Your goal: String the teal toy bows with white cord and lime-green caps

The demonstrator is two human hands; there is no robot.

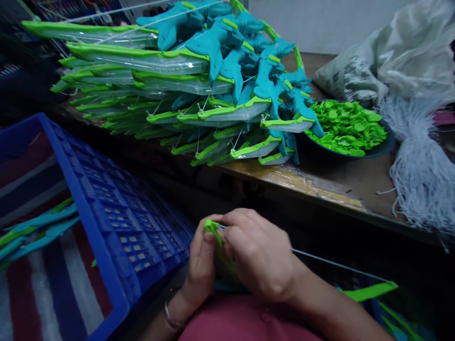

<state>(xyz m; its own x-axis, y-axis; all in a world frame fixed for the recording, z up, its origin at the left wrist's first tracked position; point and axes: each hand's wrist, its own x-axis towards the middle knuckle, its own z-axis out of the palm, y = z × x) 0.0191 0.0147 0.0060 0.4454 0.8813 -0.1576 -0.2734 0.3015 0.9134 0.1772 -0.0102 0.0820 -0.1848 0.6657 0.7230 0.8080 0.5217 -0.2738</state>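
Close to my body, my left hand [201, 267] is wrapped round one green tip of a toy bow [212, 227]. My right hand [263, 255] is closed over the same end, fingers pinching a white string [341, 266]. From there the string runs tight to the right, to the bow's other green tip [377, 291]. The bow's middle is hidden behind my right hand and forearm. On the bench ahead lies a pile of toy bows [223, 109] with teal grips and green limbs, some strung with white string.
A dark bowl [382, 148] of small green plastic pieces stands on the wooden bench [369, 182]. Right of it hang a bundle of white strings [415, 166] and a whitish sack [359, 71]. At left, a blue crate [103, 222] stands near striped cloth [46, 293] with teal-green parts.
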